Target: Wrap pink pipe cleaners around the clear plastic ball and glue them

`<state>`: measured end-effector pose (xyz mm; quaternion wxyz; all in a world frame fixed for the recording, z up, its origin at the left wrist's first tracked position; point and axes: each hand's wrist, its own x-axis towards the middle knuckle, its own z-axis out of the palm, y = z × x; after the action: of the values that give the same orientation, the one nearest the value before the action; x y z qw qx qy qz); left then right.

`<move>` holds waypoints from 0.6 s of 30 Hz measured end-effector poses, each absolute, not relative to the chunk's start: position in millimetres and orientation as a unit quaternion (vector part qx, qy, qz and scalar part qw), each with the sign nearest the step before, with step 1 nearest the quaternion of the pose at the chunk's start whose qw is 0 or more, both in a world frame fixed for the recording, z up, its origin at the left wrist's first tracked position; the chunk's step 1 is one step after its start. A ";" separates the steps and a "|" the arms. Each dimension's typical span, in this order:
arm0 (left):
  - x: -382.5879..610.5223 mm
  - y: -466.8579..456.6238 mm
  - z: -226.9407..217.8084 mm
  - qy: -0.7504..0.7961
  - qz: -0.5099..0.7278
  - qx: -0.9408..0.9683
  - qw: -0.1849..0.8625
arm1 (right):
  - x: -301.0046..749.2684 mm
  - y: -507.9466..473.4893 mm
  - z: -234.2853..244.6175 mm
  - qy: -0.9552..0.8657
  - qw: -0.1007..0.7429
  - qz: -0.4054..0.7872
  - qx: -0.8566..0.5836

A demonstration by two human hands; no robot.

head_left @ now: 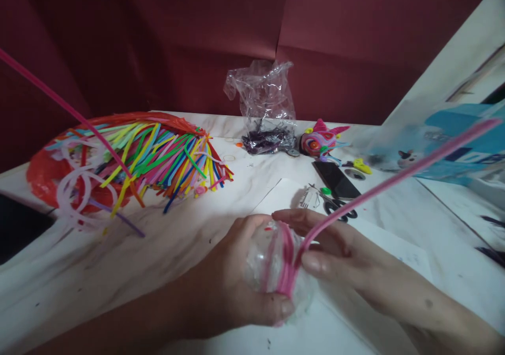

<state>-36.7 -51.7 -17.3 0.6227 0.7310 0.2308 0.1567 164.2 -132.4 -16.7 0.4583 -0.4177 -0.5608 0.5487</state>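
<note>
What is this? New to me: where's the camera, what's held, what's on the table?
No machine: one camera on a person's head looks forward and down. Their bare left hand grips a clear ball banded with pink fuzzy stem; their bare right hand is at its other side, thumb by the stem's loose end. On the table: colourful fuzzy stems spilling from a red bag, a clear bag, a colourful toy, what looks like a phone, scissors, and paper.

The left hand (236, 281) hides part of the clear ball (257, 260), the left edge crops a black object (19, 229), the right a blurred blue bag (453, 123).
</note>
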 end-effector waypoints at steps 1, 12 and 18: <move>-37.5 -51.7 -18.8 0.241 0.156 0.740 0.608 | 166.4 -132.3 -18.3 -0.561 0.457 0.548 -0.420; -36.6 -49.7 -8.0 0.261 0.124 0.762 0.579 | 156.5 -126.1 -18.1 -0.587 0.513 0.485 -0.395; -36.6 -51.3 -6.6 0.275 0.135 0.774 0.554 | 150.0 -124.6 -9.6 -0.581 0.501 0.475 -0.430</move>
<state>-36.6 -51.3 -6.6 0.5538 0.7743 0.2748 0.1352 150.0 -124.6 -9.6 0.5010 -0.4301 -0.5813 0.4754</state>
